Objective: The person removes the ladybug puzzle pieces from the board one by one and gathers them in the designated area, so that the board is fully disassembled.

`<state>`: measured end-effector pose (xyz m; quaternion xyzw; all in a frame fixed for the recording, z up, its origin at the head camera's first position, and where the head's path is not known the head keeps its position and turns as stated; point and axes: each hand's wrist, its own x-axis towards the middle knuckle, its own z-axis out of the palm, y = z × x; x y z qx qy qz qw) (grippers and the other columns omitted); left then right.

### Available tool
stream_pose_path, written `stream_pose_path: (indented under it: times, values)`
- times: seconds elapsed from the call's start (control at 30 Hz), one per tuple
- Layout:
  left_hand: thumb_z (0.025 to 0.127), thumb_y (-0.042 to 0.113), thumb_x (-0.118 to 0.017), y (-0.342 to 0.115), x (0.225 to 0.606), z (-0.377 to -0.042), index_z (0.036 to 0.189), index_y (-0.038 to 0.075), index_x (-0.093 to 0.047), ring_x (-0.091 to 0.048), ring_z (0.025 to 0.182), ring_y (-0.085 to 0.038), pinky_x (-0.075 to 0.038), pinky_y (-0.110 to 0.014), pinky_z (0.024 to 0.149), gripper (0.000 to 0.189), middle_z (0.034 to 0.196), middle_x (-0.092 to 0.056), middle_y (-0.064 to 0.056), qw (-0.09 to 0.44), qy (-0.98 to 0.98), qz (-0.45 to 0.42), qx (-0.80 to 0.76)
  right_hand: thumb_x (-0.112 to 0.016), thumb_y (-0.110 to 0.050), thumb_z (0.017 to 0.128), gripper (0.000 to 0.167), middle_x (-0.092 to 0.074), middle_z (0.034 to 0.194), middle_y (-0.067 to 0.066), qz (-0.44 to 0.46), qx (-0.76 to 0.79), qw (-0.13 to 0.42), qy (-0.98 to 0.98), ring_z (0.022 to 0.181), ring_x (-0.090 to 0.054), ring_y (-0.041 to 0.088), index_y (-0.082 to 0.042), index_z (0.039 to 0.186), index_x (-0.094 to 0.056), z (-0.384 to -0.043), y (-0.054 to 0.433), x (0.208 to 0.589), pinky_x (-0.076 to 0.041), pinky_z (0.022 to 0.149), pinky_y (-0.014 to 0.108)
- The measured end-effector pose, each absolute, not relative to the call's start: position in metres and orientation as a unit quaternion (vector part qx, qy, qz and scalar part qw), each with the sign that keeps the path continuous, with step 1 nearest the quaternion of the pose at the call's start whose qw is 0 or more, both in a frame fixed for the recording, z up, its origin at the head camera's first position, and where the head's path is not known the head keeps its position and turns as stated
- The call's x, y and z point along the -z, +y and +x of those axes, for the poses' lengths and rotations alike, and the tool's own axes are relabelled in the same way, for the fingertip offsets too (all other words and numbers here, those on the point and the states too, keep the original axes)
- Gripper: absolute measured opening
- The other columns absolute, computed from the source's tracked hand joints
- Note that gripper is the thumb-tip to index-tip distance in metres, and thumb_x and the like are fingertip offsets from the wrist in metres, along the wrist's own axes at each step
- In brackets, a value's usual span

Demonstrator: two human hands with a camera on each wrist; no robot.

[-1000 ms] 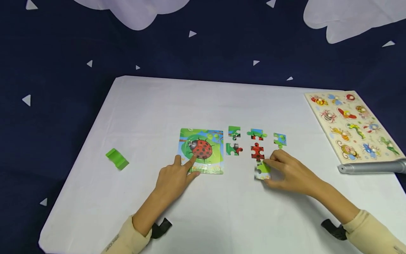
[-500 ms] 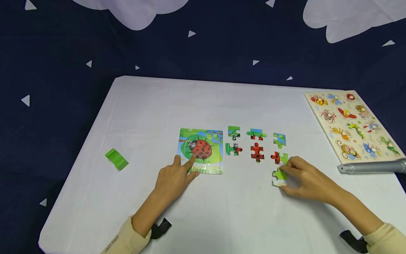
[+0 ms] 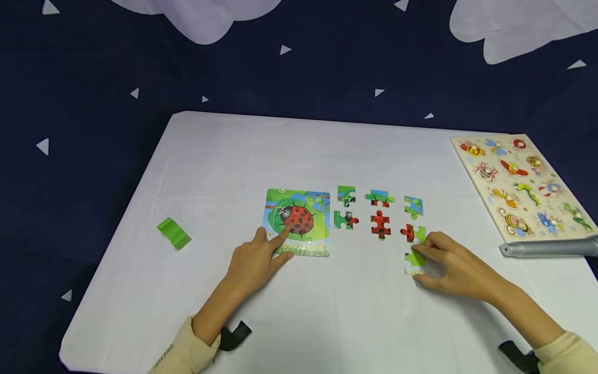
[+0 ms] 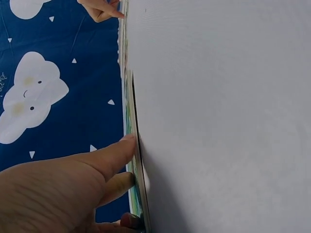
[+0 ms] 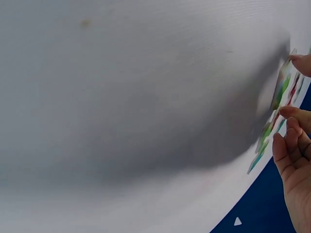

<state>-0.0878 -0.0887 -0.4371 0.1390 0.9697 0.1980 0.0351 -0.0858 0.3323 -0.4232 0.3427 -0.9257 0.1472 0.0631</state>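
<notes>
In the head view my left hand [image 3: 254, 265] rests at the lower left of a square ladybug picture board [image 3: 317, 244]. Its index finger lies on the picture and the thumb touches the bottom edge; the left wrist view shows the thumb [image 4: 121, 150] against the board's edge. My right hand [image 3: 450, 267] pinches a green and white jigsaw piece [image 3: 413, 262] by its upper and lower edges, between index finger and thumb. Just above it is a red and green jigsaw piece [image 3: 407, 233], its right side near my fingers. The right wrist view shows the held jigsaw piece [image 5: 280, 90] tilted up off the table.
Several other jigsaw pieces lie spaced in two rows right of the board, among them a red one [image 3: 380, 225] and a blue-green one [image 3: 413, 206]. A wooden insect puzzle board [image 3: 523, 189] and a grey cylinder [image 3: 548, 247] sit far right. A wavy green block [image 3: 174, 234] is at left.
My right hand has moved right with the green and white piece, from below the middle column to below the right one, uncovering the red and green piece. The left hand stays on the board.
</notes>
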Motion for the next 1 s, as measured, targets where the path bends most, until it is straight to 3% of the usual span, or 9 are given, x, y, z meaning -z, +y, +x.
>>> stream_pose_path:
  times: [0.27,0.67,1.0]
  values:
    - [0.093,0.052,-0.064,-0.098,0.432,-0.085,0.143,0.029,-0.055,-0.039,0.045,-0.017,-0.032,-0.029,0.045,0.056,0.082,-0.046,-0.004,0.054,0.97,0.129,-0.197,-0.094,-0.032,0.06,0.06,-0.05,0.098,-0.007,0.352,-0.177,0.079,-0.915,0.088,-0.038,0.001,0.0,0.106,-0.075,-0.091,0.313,0.418,-0.032,0.073,0.014]
    - [0.093,0.049,-0.064,-0.106,0.433,-0.077,0.14,0.025,-0.059,-0.03,0.042,-0.014,-0.027,-0.028,0.041,0.053,0.078,-0.04,-0.006,0.02,0.98,0.121,-0.158,-0.092,-0.034,0.063,0.058,-0.053,0.097,-0.006,0.383,-0.198,0.074,-0.899,0.086,-0.042,0.003,0.001,0.106,-0.075,-0.104,0.264,0.419,-0.035,0.074,0.014]
    - [0.093,0.049,-0.064,-0.105,0.437,-0.079,0.141,0.024,-0.058,-0.029,0.043,-0.014,-0.027,-0.028,0.041,0.055,0.076,-0.04,-0.007,0.017,0.981,0.12,-0.151,-0.088,-0.025,0.075,0.044,-0.048,0.087,-0.003,0.398,-0.213,0.039,-0.892,0.08,-0.039,0.006,0.002,0.107,-0.075,-0.119,0.211,0.414,-0.04,0.066,0.021]
